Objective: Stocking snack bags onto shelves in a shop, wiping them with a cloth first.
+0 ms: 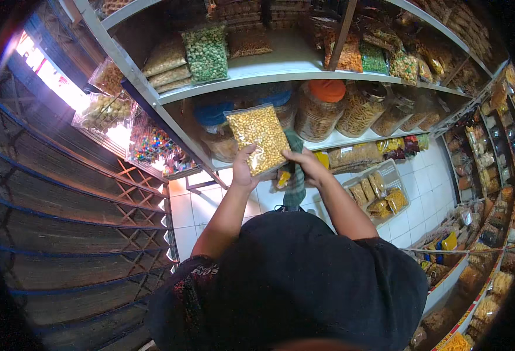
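Observation:
A clear plastic bag of golden-yellow peanuts or beans (259,134) is held up in front of the lower shelves. My left hand (243,169) grips its lower left corner, thumb on the front face. At the lower right edge, the thumb of my right hand (309,164) touches the bag. A dark green striped cloth (295,186) hangs from that same hand, passing between it and the bag. The fingers behind the bag are hidden.
Lidded plastic jars (321,109) of snacks line the lower shelf (345,138). Above, a white shelf (279,66) carries snack bags, including green ones (205,52). A plastic basket (395,175) with packets stands on the tiled floor (422,182). Folding metal shutters (86,223) rise at left.

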